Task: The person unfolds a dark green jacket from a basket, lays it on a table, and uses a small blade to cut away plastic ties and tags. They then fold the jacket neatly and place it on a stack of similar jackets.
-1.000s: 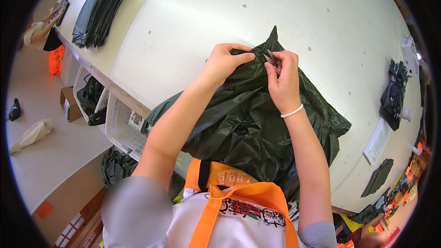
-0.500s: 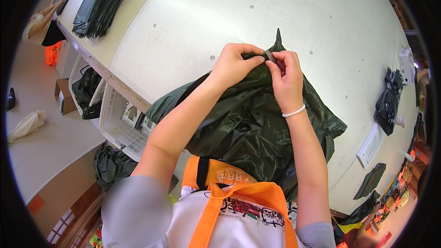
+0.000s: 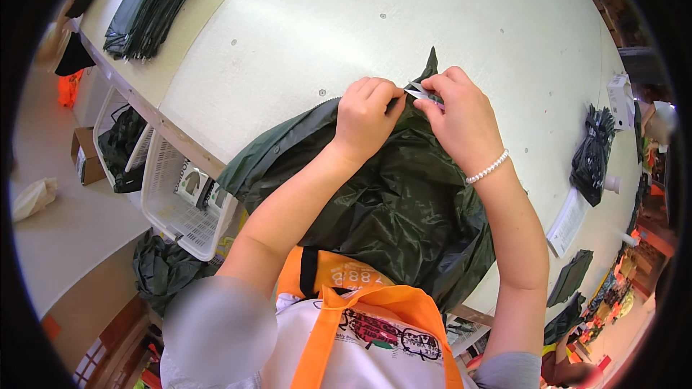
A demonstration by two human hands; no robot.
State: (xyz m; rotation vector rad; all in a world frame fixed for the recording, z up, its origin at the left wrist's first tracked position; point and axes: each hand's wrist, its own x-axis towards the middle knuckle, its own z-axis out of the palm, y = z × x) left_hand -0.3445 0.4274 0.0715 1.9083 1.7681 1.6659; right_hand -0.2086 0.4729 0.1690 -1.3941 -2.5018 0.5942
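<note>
A pale surface (image 3: 303, 29) carries a large dark green cloth (image 3: 404, 194), crumpled and glossy, most of it lying on the person's side of both hands. Its long axis is hard to tell in the folds, though a narrow tip stands out at its far end; the right hand (image 3: 465, 112) is nearer that tip than the left hand (image 3: 366, 112). Below the cloth, the person's white shirt (image 3: 375, 360) bears a printed design with lettering, and an orange panel (image 3: 328, 274) shows pale characters. To the left of the cloth, a white basket (image 3: 189, 234) holds packets (image 3: 191, 181) with dark print. To the cloth's right lies a white printed sheet (image 3: 566, 223), its text too small to make out. At the cloth's far edge, the left hand pinches the fabric between thumb and fingers. The right hand grips what look like small metal snips (image 3: 416, 92), their blades pointing left along the cloth's edge, just beside the left fingertips.
</note>
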